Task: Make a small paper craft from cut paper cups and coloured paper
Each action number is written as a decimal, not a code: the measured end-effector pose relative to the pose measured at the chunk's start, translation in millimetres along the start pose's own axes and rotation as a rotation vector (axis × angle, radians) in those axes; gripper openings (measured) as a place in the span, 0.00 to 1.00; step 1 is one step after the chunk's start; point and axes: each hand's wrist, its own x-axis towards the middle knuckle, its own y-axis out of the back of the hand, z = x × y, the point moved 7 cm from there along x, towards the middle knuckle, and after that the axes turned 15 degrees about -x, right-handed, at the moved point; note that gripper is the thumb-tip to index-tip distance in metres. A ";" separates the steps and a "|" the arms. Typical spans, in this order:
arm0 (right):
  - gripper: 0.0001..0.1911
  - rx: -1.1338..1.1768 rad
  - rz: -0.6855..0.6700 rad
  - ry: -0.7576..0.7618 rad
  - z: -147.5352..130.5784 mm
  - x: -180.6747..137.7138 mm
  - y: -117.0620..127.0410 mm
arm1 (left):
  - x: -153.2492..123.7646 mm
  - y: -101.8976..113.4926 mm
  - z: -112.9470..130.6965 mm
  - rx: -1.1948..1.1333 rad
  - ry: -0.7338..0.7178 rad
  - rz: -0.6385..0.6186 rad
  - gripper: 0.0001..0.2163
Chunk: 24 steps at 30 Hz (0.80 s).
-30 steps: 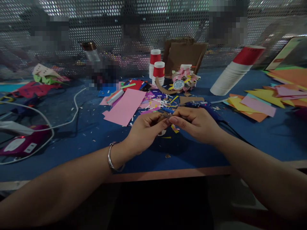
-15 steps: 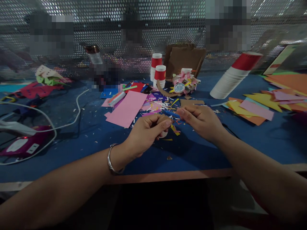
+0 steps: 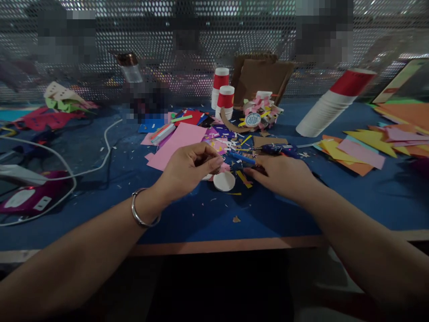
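My left hand [image 3: 197, 167] is closed in a pinch above the table, thumb against the fingertips. Whatever it holds is too small and dark to make out. My right hand [image 3: 283, 174] is low over the scraps, its fingers curled around something dark that I cannot make out. A thin blue stick-like tool [image 3: 241, 158] points left from beside its fingertips; whether the hand grips it is unclear. Between the hands lies a white paper disc [image 3: 224, 181], with yellow paper strips [image 3: 244, 179] beside it. Pink paper [image 3: 181, 141] lies behind my left hand.
Two red-and-white cup stacks [image 3: 225, 100] stand at the back, beside a paper-strip craft piece [image 3: 261, 112] and cardboard [image 3: 263, 80]. A tall cup stack [image 3: 335, 103] leans right. Coloured paper [image 3: 358, 154] lies at right. A white cable [image 3: 109, 143] and purple device [image 3: 36, 192] are at left.
My hands have moved apart: the left went left and slightly up, the right went lower. The white disc, mostly hidden before, now shows between them, and a dark tool shows behind my right hand.
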 end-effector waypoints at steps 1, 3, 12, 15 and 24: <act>0.22 -0.015 0.011 0.002 -1.4 -1.7 1.7 | -0.3 -0.5 -3.0 0.001 0.013 -0.003 0.07; 0.22 -0.043 0.034 0.006 -2.9 -4.4 3.9 | -0.6 -2.8 -10.5 0.012 0.045 -0.025 0.09; 0.23 -0.091 0.045 0.034 -3.5 -4.9 5.1 | 6.7 -14.6 -28.7 0.376 0.098 -0.108 0.14; 0.23 -0.111 0.020 0.017 -3.9 -6.9 7.3 | 9.0 -18.5 -22.0 0.555 -0.016 -0.137 0.07; 0.23 -0.131 -0.012 0.026 -4.0 -8.1 7.8 | 2.2 -21.3 -11.2 0.788 -0.094 -0.203 0.11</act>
